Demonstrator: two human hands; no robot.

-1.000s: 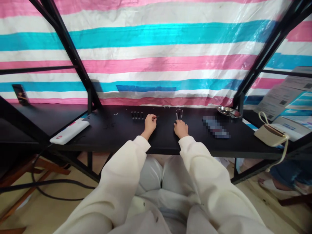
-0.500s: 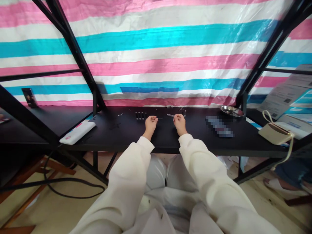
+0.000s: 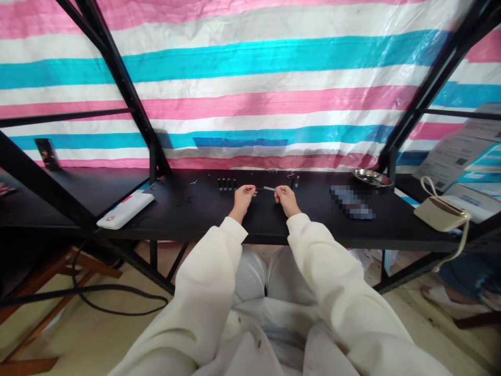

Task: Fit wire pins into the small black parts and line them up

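Over the black table [image 3: 317,219], my left hand [image 3: 244,196] pinches a short, thin dark stick [image 3: 259,188]. My right hand [image 3: 287,200] has its fingers closed on a small pale, clear-looking tube [image 3: 269,188] that points left. The facing ends of the stick and the tube are close together; whether they touch I cannot tell. Just beyond my left hand, several small black tubes with greyish ends [image 3: 227,184] stand in a row. Behind my right hand is a small dark and grey tube [image 3: 296,181].
Small silvery pieces [image 3: 272,171] lie at the table's back edge. To the right are a shiny metal dish [image 3: 371,178], a blurred-out item [image 3: 351,202] and a beige pouch [image 3: 441,213]. A white power-bank-like case [image 3: 125,210] lies left. Black metal posts [image 3: 129,89] frame the table.
My right hand has shifted slightly left, bringing the pale tube close to the dark stick. My left hand has hardly moved, and its dark stick now meets or nearly meets the tube.
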